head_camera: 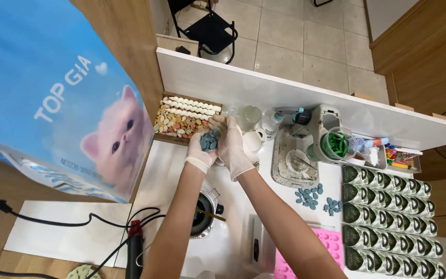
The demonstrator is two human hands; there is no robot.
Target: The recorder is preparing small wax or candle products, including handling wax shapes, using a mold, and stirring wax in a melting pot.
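So I've got a heap of small blue-grey shaped pieces (210, 141) cupped in my left hand (201, 150), up near the far edge of the white worktop (166, 170), just in front of the wooden tray (162, 138) full of pastel pieces and white twisted sticks. Left hand is gloved and curled like a bowl under the pile. Right hand (233, 142), also gloved, is folded over the top and side of it. I think the fingers are pinching or sorting pieces, but they hide the contact, so can't swear to it.

Tip for this bit, imo: keep the left palm level and low over the tray side so nothing rolls off, and pick with fingertips only, gloves are slippery.

Further out: more blue pieces (316, 197) lie loose on the worktop to the right, rows of green-and-white tins (388, 217) beyond them, a pink silicone mould (326, 248) and a small melting pot (202, 214) nearer me, and a big blue box with a cat picture (58, 98) on the left.
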